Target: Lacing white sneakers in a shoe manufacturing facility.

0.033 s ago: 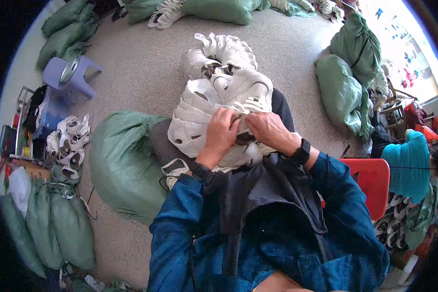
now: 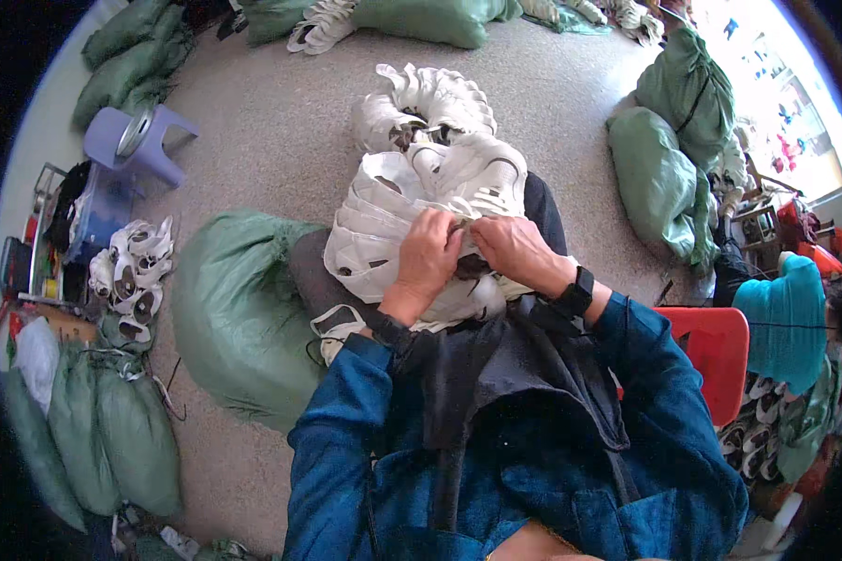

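A bundle of white shoe uppers (image 2: pixel 374 220) lies across my lap, with another white upper (image 2: pixel 482 168) and its laces (image 2: pixel 480 203) on top. My left hand (image 2: pixel 428 254) is closed at the laced upper, thumb and fingers pinching its edge near the lace end. Close beside it, my right hand (image 2: pixel 522 252) is closed too, fingertips pinching the same spot. Exactly which strand or edge lies between the fingertips is hidden. Beyond the lap, a curved row of stacked white uppers (image 2: pixel 440 93) rests on the floor.
A large green sack (image 2: pixel 243 318) leans at my left leg. Further left are more green sacks (image 2: pixel 136 439), loose white uppers (image 2: pixel 140 271) and a purple stool (image 2: pixel 136 150). On the right are green sacks (image 2: pixel 660 178), a red stool (image 2: pixel 711 355) and a person in teal (image 2: pixel 781 323).
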### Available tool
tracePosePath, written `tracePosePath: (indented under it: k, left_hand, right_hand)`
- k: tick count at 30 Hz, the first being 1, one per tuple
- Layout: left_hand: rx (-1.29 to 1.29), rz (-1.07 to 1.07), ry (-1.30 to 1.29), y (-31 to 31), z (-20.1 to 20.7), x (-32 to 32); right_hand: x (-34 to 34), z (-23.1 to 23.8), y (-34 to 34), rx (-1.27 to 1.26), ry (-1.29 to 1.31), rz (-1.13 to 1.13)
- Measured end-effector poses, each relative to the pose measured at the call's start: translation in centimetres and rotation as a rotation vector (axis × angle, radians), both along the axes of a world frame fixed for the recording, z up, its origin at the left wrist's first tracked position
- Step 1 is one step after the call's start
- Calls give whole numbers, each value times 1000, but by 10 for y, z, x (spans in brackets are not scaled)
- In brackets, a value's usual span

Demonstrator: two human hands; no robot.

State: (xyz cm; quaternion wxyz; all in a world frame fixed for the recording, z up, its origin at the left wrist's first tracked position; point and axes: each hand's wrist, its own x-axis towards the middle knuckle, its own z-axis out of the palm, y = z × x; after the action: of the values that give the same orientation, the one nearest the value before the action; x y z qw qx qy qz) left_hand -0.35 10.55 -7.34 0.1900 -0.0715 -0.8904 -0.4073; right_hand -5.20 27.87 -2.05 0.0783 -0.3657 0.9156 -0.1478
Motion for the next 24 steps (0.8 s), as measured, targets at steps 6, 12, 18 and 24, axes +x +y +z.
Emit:
tracePosePath:
  k: [6,12,18,24]
  left_hand:
    - [82,53,169,0,-9,1]
    - [118,95,261,4,-11,-3]
    - [195,123,219,5,-5,-7]
    - [413,146,19,0,-9,6]
  right_hand:
    - [-2,-14,-11,-86,40,-35]
    - [-4,-17,-21,-53,77,-76]
    - [-6,-22,-23,-114,112,-111]
    - [9,12,26,-64,-162,239]
